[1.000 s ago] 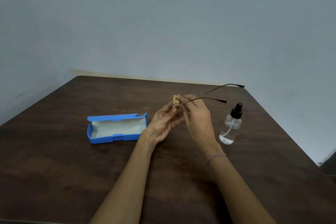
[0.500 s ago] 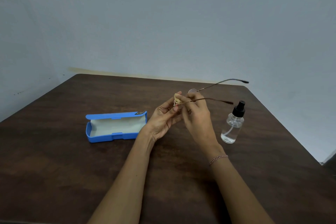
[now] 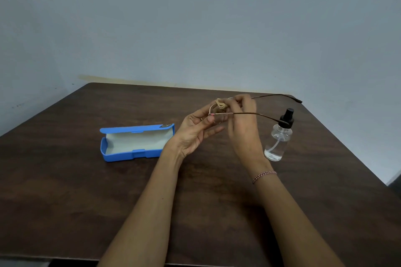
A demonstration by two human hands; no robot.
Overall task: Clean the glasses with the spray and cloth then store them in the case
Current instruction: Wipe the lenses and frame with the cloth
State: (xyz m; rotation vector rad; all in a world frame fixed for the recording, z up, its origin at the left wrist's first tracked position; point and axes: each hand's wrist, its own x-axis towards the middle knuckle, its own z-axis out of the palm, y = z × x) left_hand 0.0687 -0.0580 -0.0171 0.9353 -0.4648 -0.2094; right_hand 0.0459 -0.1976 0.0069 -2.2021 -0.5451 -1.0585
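I read the scene outward from the camera. Both forearms extend over the dark brown wood-grain table (image 3: 65, 212), and a red-and-white braided bracelet (image 3: 263, 175) sits on the right wrist.

Change since half a second ago: the thin brown wire-frame glasses (image 3: 249, 113) have rotated. The near temple arm has dropped and now crosses in front of the spray cap, while the far temple arm has risen toward 2 o'clock. The small beige cleaning cloth (image 3: 221, 104) has moved up and away from me, to the far side of the frame front.

The left hand (image 3: 195, 132) pinches the near corner of the frame between thumb and forefinger, with the other fingers loosely spread. The right hand (image 3: 243, 119) is closed on the frame front. Whether its fingertips also press the cloth, I cannot tell.

My judgement: lens wiping is in progress, and storage is not yet started.

The clear plastic spray bottle with black pump cap (image 3: 277, 141) stands upright at 3 o'clock of the hands. The open blue hard glasses case with pale lining (image 3: 134, 142) lies at 9 o'clock and holds nothing.

Beyond the far table edge stands a plain pale blue-grey wall (image 3: 195, 17).
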